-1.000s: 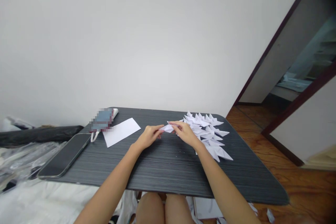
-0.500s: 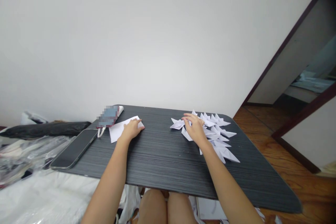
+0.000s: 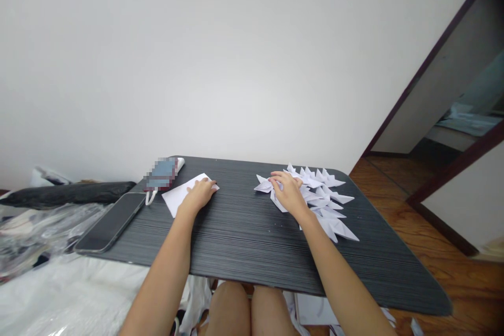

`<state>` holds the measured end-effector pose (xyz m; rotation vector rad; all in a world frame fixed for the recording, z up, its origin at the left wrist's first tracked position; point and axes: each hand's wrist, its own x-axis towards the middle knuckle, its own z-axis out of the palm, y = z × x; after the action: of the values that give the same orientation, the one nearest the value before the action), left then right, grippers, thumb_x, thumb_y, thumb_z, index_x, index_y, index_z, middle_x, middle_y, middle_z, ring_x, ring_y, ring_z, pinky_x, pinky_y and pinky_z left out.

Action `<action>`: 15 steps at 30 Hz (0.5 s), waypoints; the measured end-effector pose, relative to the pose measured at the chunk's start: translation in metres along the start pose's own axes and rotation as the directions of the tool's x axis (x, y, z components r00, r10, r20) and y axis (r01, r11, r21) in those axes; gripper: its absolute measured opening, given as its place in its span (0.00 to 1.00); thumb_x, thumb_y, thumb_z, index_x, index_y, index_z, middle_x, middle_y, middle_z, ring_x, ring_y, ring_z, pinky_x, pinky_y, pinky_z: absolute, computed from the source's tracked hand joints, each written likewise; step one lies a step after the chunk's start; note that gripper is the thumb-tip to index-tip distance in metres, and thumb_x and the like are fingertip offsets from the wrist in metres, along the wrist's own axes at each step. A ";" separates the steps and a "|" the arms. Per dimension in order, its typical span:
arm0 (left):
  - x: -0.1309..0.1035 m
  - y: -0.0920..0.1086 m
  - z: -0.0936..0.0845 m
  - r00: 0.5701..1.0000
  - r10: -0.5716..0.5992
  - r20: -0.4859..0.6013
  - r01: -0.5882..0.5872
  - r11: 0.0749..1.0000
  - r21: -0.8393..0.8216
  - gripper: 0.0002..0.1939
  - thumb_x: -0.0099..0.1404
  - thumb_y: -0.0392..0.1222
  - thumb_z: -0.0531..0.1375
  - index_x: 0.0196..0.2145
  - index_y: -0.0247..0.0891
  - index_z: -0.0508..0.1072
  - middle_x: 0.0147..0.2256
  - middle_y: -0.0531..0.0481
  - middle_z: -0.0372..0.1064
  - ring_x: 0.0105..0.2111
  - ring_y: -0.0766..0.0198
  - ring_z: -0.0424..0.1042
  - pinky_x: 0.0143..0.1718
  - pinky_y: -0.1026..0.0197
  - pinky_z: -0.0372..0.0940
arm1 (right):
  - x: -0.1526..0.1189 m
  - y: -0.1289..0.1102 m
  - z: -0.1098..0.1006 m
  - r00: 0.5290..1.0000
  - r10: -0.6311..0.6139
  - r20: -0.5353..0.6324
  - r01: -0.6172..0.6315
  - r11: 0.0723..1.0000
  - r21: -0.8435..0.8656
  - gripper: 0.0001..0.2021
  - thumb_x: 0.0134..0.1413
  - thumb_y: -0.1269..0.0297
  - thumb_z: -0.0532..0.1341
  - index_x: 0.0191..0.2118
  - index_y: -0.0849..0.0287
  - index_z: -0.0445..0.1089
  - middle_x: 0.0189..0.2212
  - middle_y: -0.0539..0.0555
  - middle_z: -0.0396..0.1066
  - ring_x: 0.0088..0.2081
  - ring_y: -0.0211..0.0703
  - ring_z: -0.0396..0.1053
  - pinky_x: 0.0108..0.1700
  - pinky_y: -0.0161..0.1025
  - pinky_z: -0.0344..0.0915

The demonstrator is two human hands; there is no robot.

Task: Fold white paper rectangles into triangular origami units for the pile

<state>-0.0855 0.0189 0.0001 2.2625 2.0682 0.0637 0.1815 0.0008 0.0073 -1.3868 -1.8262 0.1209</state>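
White wall (image 3: pixel 244 73) behind, wooden floor (image 3: pixel 378 184) off to the right, and between them a dark table (image 3: pixel 236 236) with the work spread across it. From where I stand, the left hand (image 3: pixel 200 193) lies over the paper (image 3: pixel 175 197), fingers spread and bent toward its right end; whether they pinch it I cannot tell. That paper sits on the table's left side, near a phone (image 3: pixel 161 174) with a white cable (image 3: pixel 150 197). Nearer the front left corner rests a bigger phone (image 3: pixel 111 223).

On the right side, the boats (image 3: pixel 342 230) crowd together, points up and overlapping. Above their left edge is the right hand (image 3: pixel 289 191), fingers loosely bent, thumb and forefinger apart; it seems to grip nothing. Beside those fingertips is the end boat (image 3: pixel 262 184), though I can't make out whether they touch it.

My worry would be that low wrist: a careless sweep could crush a peak or knock several boats askew, packed as they are. Pressing hard with the left fingers might crease the paper, and a sideways drag could snag the cable.
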 end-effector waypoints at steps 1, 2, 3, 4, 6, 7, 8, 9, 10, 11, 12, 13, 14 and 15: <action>0.000 0.001 0.000 1.000 0.005 0.001 -0.005 1.000 0.000 0.21 0.61 0.48 0.46 0.51 0.45 0.59 0.53 0.41 0.52 0.51 0.44 0.54 0.40 0.41 0.57 | 0.000 -0.001 0.000 1.000 0.002 0.003 -0.002 1.000 0.002 0.11 0.51 0.66 0.51 0.30 0.57 0.70 0.40 0.53 0.69 0.45 0.46 0.60 0.45 0.47 0.43; 0.000 0.002 0.001 1.000 0.008 0.003 -0.008 1.000 -0.001 0.22 0.60 0.50 0.46 0.51 0.45 0.58 0.54 0.41 0.50 0.51 0.43 0.53 0.40 0.39 0.57 | 0.000 -0.001 0.000 1.000 0.003 0.006 -0.003 1.000 0.004 0.11 0.51 0.66 0.51 0.30 0.57 0.70 0.40 0.53 0.69 0.45 0.46 0.61 0.45 0.47 0.43; -0.001 0.003 0.000 1.000 0.007 0.005 -0.007 1.000 -0.004 0.23 0.59 0.51 0.47 0.52 0.45 0.57 0.55 0.40 0.47 0.52 0.42 0.51 0.40 0.39 0.56 | 0.000 -0.001 0.000 1.000 0.003 0.010 -0.003 1.000 0.006 0.11 0.51 0.66 0.51 0.29 0.57 0.70 0.40 0.53 0.69 0.45 0.45 0.61 0.45 0.47 0.43; -0.002 0.004 0.000 1.000 0.004 0.008 -0.004 1.000 -0.005 0.24 0.59 0.51 0.47 0.53 0.45 0.56 0.56 0.40 0.44 0.53 0.42 0.50 0.42 0.39 0.56 | 0.000 -0.001 0.000 1.000 0.001 0.013 -0.001 1.000 0.008 0.11 0.51 0.66 0.51 0.29 0.57 0.70 0.40 0.53 0.69 0.45 0.45 0.61 0.45 0.47 0.43; -0.008 0.006 -0.002 1.000 0.013 0.014 -0.013 1.000 -0.004 0.25 0.59 0.51 0.47 0.54 0.44 0.54 0.58 0.40 0.40 0.55 0.45 0.48 0.45 0.42 0.54 | 0.000 -0.001 0.000 1.000 -0.005 0.016 0.005 1.000 0.011 0.11 0.51 0.66 0.51 0.29 0.57 0.71 0.40 0.54 0.69 0.44 0.45 0.62 0.44 0.47 0.43; -0.013 0.005 -0.004 0.999 0.028 0.018 -0.028 1.000 -0.001 0.26 0.59 0.51 0.47 0.55 0.43 0.53 0.58 0.40 0.39 0.56 0.46 0.46 0.47 0.43 0.53 | 0.000 -0.001 0.000 1.000 -0.009 0.017 0.009 1.000 0.011 0.11 0.51 0.66 0.51 0.29 0.57 0.71 0.40 0.54 0.69 0.44 0.45 0.62 0.44 0.47 0.43; -0.018 0.004 -0.005 0.998 0.051 0.028 -0.051 0.999 0.006 0.27 0.59 0.52 0.47 0.55 0.43 0.52 0.59 0.40 0.38 0.56 0.46 0.44 0.49 0.44 0.51 | 0.000 -0.001 0.000 1.000 -0.013 0.018 0.012 1.000 0.011 0.11 0.51 0.66 0.50 0.29 0.57 0.71 0.40 0.54 0.69 0.44 0.45 0.62 0.44 0.47 0.43; -0.025 0.001 -0.006 0.996 0.077 0.046 -0.077 0.997 0.015 0.29 0.58 0.54 0.48 0.55 0.43 0.52 0.59 0.40 0.36 0.57 0.45 0.42 0.49 0.42 0.49 | 0.000 -0.001 0.000 1.000 -0.014 0.018 0.014 1.000 0.011 0.12 0.51 0.66 0.50 0.29 0.57 0.71 0.40 0.54 0.69 0.44 0.45 0.62 0.44 0.47 0.43; -0.031 -0.002 -0.007 0.994 0.088 0.070 -0.090 0.995 0.032 0.30 0.56 0.57 0.49 0.55 0.44 0.52 0.59 0.41 0.35 0.57 0.43 0.39 0.49 0.39 0.46 | 0.000 0.000 0.000 1.000 -0.015 0.018 0.015 1.000 0.012 0.12 0.51 0.66 0.50 0.29 0.57 0.71 0.40 0.53 0.69 0.44 0.46 0.62 0.44 0.47 0.43; -0.038 -0.006 -0.008 0.989 0.103 0.101 -0.109 0.993 0.051 0.32 0.54 0.59 0.50 0.55 0.45 0.53 0.60 0.41 0.34 0.57 0.42 0.37 0.49 0.37 0.45 | 0.000 0.000 0.000 1.000 -0.016 0.022 0.016 1.000 0.012 0.12 0.51 0.66 0.50 0.28 0.56 0.71 0.40 0.53 0.69 0.44 0.46 0.62 0.45 0.47 0.43; -0.045 -0.011 -0.009 0.984 0.109 0.140 -0.119 0.991 0.063 0.33 0.53 0.59 0.51 0.54 0.44 0.54 0.59 0.40 0.35 0.57 0.42 0.38 0.49 0.38 0.46 | 0.000 0.000 0.000 0.999 -0.017 0.027 0.017 1.000 0.013 0.12 0.51 0.66 0.50 0.28 0.56 0.71 0.40 0.53 0.69 0.44 0.46 0.62 0.45 0.47 0.43; -0.051 -0.015 -0.010 0.982 0.126 0.144 -0.136 0.989 0.063 0.32 0.55 0.58 0.51 0.54 0.41 0.54 0.58 0.38 0.39 0.57 0.44 0.42 0.49 0.42 0.48 | 0.000 0.000 0.000 0.999 -0.018 0.032 0.017 1.000 0.014 0.12 0.51 0.66 0.50 0.28 0.56 0.71 0.40 0.53 0.69 0.44 0.46 0.62 0.45 0.48 0.43; -0.056 -0.018 -0.012 0.978 0.155 0.142 -0.166 0.984 0.066 0.30 0.56 0.56 0.50 0.53 0.38 0.55 0.57 0.36 0.43 0.55 0.47 0.48 0.49 0.47 0.51 | 0.000 0.000 0.000 0.999 -0.019 0.037 0.018 1.000 0.015 0.12 0.51 0.65 0.50 0.28 0.56 0.71 0.40 0.54 0.69 0.44 0.46 0.62 0.45 0.48 0.43; -0.061 -0.020 -0.013 0.977 0.171 0.127 -0.182 0.980 0.082 0.28 0.58 0.53 0.49 0.52 0.36 0.57 0.55 0.35 0.48 0.53 0.49 0.53 0.48 0.50 0.54 | 0.000 0.000 0.001 0.999 -0.021 0.041 0.021 1.000 0.015 0.12 0.51 0.65 0.50 0.28 0.57 0.71 0.39 0.54 0.69 0.43 0.47 0.62 0.46 0.48 0.43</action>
<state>-0.1118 -0.0397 0.0129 2.4345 1.8442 -0.1571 0.1809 0.0012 0.0061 -1.3634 -1.8693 0.1528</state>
